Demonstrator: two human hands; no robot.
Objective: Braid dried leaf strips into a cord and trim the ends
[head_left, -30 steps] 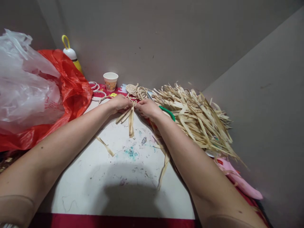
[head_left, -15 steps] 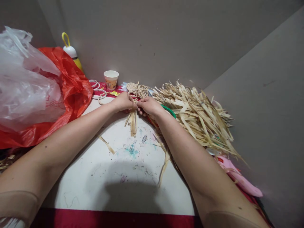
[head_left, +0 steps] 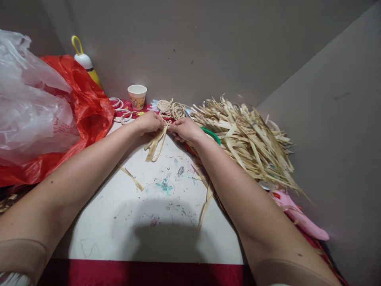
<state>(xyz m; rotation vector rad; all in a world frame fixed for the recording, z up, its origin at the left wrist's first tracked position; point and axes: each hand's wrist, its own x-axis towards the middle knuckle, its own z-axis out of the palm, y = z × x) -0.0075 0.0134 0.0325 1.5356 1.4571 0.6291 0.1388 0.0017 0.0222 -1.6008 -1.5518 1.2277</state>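
My left hand is closed on a braid of dried straw strips near the far edge of the white board. Pale loose straw strips hang from the braid toward me, below the fingers. Close beside it, my right hand pinches the same braid with thumb and forefinger. The finished-looking part of the braid lies beyond the hands as a coiled straw braid, next to a flat woven disc. Whether the coil joins the held piece is hard to tell.
A large pile of dried straw lies at the right, with a pink object nearer me. A paper cup, white rings and a yellow bottle stand at the back left. Red and white plastic bags fill the left.
The hanging straw strips have swung to the left and now slant. Both hands remain close together on the braid, with the right fingers slightly shifted. The view has moved a little.
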